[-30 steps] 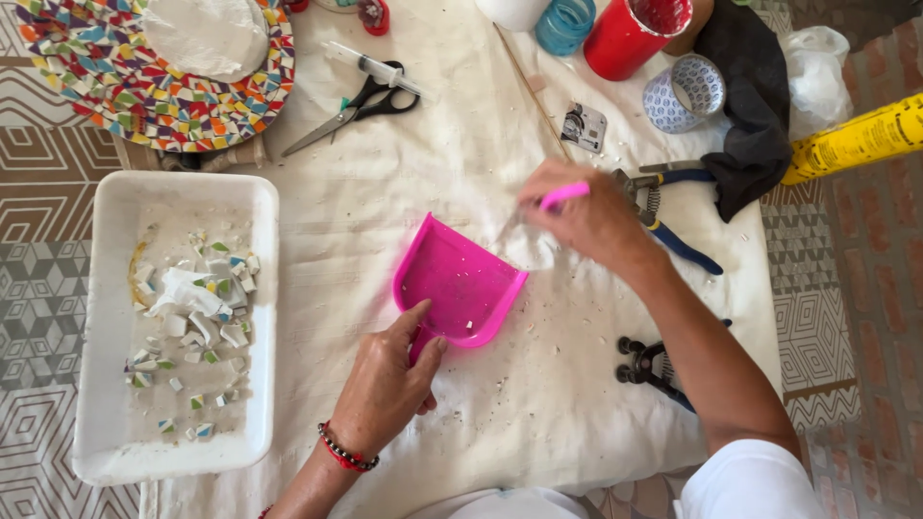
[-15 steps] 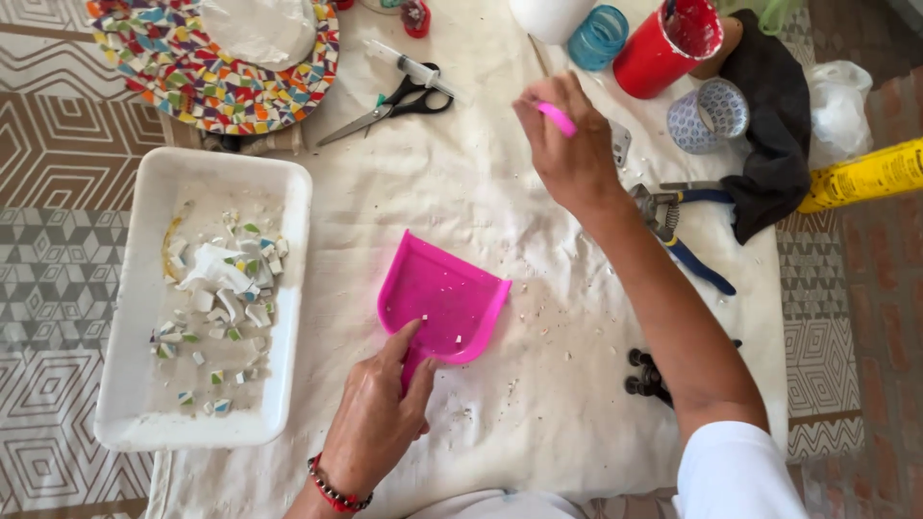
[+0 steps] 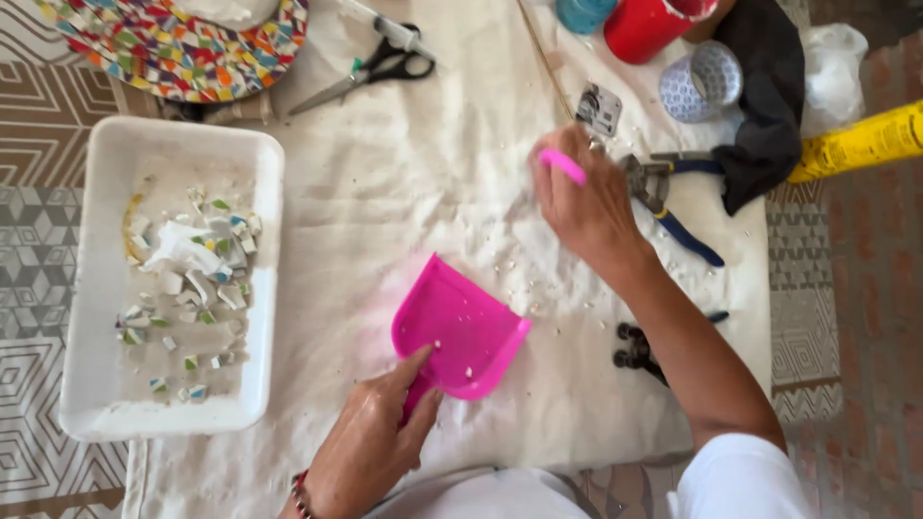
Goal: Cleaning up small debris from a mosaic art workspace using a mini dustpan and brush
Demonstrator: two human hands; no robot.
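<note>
My left hand [image 3: 370, 444] grips the handle of a small pink dustpan [image 3: 460, 327] that lies flat on a white cloth [image 3: 423, 163], with a few white crumbs in it. My right hand [image 3: 586, 202] is shut on a small brush with a pink handle [image 3: 561, 165], held over the cloth beyond the dustpan's mouth. Small white and coloured chips lie scattered on the cloth between the brush and the dustpan.
A white tray [image 3: 106, 404] at the left holds several tile chips. A round mosaic plate [image 3: 183, 48] and scissors [image 3: 370, 72] lie at the back. Blue-handled nippers [image 3: 673, 207], a black tool [image 3: 639, 351], a red cup [image 3: 654, 24], a patterned cup [image 3: 702, 82], dark cloth and a yellow tube [image 3: 856, 139] sit at the right.
My right hand swung the brush out toward the back of the cloth and has come back a little toward the dustpan. The left hand kept holding the dustpan in place.
</note>
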